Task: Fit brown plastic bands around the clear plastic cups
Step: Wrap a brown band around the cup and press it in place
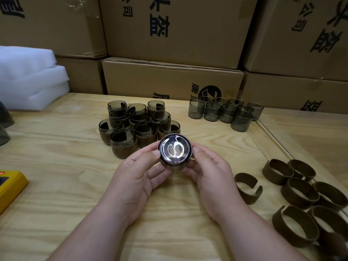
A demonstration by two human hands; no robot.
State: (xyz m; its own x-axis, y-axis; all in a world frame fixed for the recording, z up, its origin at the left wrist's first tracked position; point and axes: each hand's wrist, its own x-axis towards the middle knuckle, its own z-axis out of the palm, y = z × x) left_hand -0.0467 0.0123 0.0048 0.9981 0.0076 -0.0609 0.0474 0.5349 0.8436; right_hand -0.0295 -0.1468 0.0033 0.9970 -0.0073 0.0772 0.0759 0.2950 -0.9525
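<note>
Both hands hold one clear smoky cup [175,150] above the middle of the table, its shiny base turned toward me. My left hand [138,176] grips its left side with thumb on the rim, and my right hand [211,176] grips the right side. A brown band edge shows around the cup between my fingers. Behind it stands a cluster of banded cups [139,127]. Bare clear cups [224,112] stand at the back right. Loose brown bands [301,194] lie at the right, one open band [248,187] nearest my right hand.
Cardboard boxes [175,78] wall off the back of the wooden table [56,185]. White foam sheets [28,80] lie at the back left. A yellow device [9,187] sits at the left edge, with dark cups [4,121] beyond it.
</note>
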